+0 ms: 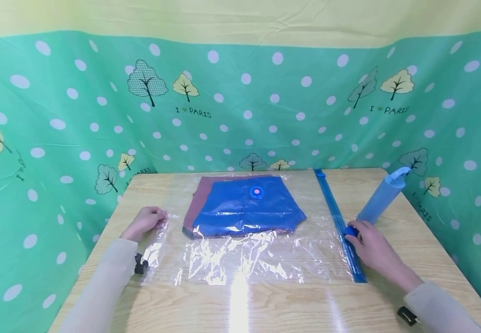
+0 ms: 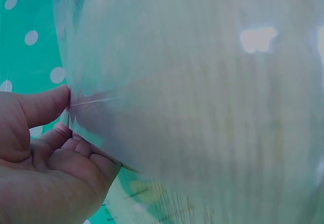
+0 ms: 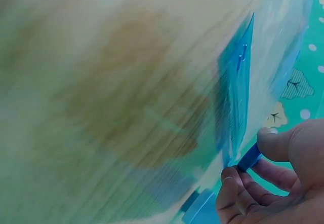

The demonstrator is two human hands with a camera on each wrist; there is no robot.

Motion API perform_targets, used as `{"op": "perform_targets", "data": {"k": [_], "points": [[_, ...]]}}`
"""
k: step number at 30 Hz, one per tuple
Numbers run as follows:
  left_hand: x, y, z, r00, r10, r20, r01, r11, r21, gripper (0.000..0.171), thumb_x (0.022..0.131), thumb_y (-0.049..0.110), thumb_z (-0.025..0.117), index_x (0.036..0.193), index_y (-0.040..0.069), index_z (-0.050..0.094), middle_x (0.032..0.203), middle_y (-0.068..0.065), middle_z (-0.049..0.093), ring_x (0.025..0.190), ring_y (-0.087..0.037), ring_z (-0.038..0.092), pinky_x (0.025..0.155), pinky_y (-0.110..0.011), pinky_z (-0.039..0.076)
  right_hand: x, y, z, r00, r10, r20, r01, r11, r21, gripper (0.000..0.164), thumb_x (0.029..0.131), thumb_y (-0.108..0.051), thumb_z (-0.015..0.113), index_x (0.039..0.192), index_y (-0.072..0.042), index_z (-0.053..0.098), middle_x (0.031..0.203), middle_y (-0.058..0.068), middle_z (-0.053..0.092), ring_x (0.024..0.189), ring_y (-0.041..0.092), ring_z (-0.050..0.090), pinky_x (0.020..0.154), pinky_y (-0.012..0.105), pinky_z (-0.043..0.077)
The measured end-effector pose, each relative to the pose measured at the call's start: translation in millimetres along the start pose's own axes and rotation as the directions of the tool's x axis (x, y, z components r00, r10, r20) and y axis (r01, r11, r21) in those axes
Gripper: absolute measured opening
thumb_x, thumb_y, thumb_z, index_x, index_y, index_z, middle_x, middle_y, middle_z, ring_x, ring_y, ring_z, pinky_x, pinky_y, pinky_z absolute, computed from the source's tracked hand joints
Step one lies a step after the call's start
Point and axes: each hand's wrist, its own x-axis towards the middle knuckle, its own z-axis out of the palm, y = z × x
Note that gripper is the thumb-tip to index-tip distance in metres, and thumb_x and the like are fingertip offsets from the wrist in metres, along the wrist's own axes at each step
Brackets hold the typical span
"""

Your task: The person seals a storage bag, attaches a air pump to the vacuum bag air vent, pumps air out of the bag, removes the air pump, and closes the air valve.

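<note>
A clear plastic vacuum storage bag (image 1: 277, 259) lies flat on the table, with folded blue and mauve cloth (image 1: 232, 208) inside. Its round blue valve (image 1: 257, 192) with a pink centre shows over the cloth. At the bag's left edge my left hand (image 1: 146, 221) pinches the film between thumb and fingers, seen closely in the left wrist view. Along the right side runs a blue zip strip (image 1: 331, 203). My right hand (image 1: 375, 247) holds a small blue zip slider (image 3: 249, 158) between thumb and fingers, about midway along that strip.
A light blue cylindrical hand pump (image 1: 381, 196) stands tilted just beyond my right hand. The wood-grain table (image 1: 190, 310) meets a green dotted curtain (image 1: 232, 106) at the back and both sides.
</note>
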Motion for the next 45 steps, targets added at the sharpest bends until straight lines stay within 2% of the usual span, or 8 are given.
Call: {"op": "perform_targets", "data": {"k": [6, 14, 23, 27, 36, 45], "points": [[-2.2, 2.2, 0.2, 1.0, -0.017, -0.002, 0.017, 1.0, -0.002, 0.022, 0.11, 0.013, 0.053, 0.103, -0.003, 0.066, 0.087, -0.004, 0.064, 0.077, -0.015, 0.057, 0.069, -0.025, 0.048, -8, 10, -8, 1.0, -0.015, -0.015, 0.015, 1.0, -0.006, 0.04, 0.102, -0.005, 0.067, 0.135, 0.015, 0.055, 0.129, 0.04, 0.056, 0.108, 0.052, 0.062, 0.085, 0.063, 0.055], [-2.8, 1.1, 1.5, 0.999, -0.035, -0.002, 0.035, 0.999, -0.008, 0.022, 0.11, 0.014, 0.053, 0.108, -0.004, 0.065, 0.089, -0.004, 0.064, 0.078, -0.014, 0.057, 0.069, -0.025, 0.049, -19, 22, -12, 1.0, 0.002, -0.026, -0.003, 0.999, -0.037, 0.04, 0.099, -0.004, 0.07, 0.131, 0.017, 0.057, 0.117, 0.036, 0.061, 0.101, 0.048, 0.065, 0.081, 0.062, 0.056], [-3.1, 3.1, 0.4, 1.0, 0.011, 0.004, -0.011, 1.0, -0.011, 0.02, 0.109, 0.01, 0.053, 0.106, -0.007, 0.064, 0.089, -0.007, 0.064, 0.078, -0.016, 0.057, 0.069, -0.025, 0.049, -24, 32, -17, 0.999, 0.028, -0.023, -0.029, 0.997, -0.077, 0.04, 0.096, -0.004, 0.074, 0.125, 0.018, 0.059, 0.111, 0.037, 0.061, 0.098, 0.052, 0.064, 0.08, 0.065, 0.055], [-2.5, 3.0, -0.7, 1.0, 0.026, 0.002, -0.026, 1.0, 0.002, 0.02, 0.109, 0.01, 0.053, 0.103, -0.006, 0.064, 0.088, -0.006, 0.064, 0.077, -0.015, 0.056, 0.068, -0.025, 0.049, -25, 36, -19, 0.999, 0.034, -0.005, -0.034, 0.995, -0.096, 0.037, 0.093, -0.004, 0.076, 0.121, 0.016, 0.061, 0.105, 0.032, 0.062, 0.093, 0.048, 0.065, 0.078, 0.063, 0.056], [-2.4, 1.5, -1.6, 1.0, 0.005, 0.002, -0.005, 1.0, -0.002, 0.02, 0.109, 0.011, 0.054, 0.103, -0.005, 0.064, 0.087, -0.005, 0.064, 0.076, -0.014, 0.057, 0.066, -0.025, 0.048, -28, 41, -20, 0.996, 0.082, 0.04, -0.077, 0.992, -0.1, 0.037, 0.093, -0.008, 0.078, 0.118, 0.014, 0.063, 0.098, 0.023, 0.064, 0.087, 0.039, 0.065, 0.073, 0.057, 0.058], [-2.6, 1.3, 0.1, 1.0, 0.003, 0.004, -0.003, 1.0, -0.002, 0.022, 0.109, 0.013, 0.054, 0.105, -0.005, 0.064, 0.089, -0.005, 0.065, 0.077, -0.015, 0.057, 0.068, -0.026, 0.049, -26, 46, -20, 0.997, 0.074, 0.034, -0.071, 0.994, -0.087, 0.035, 0.09, -0.008, 0.081, 0.114, 0.013, 0.065, 0.095, 0.018, 0.063, 0.083, 0.033, 0.064, 0.07, 0.053, 0.058]]}}
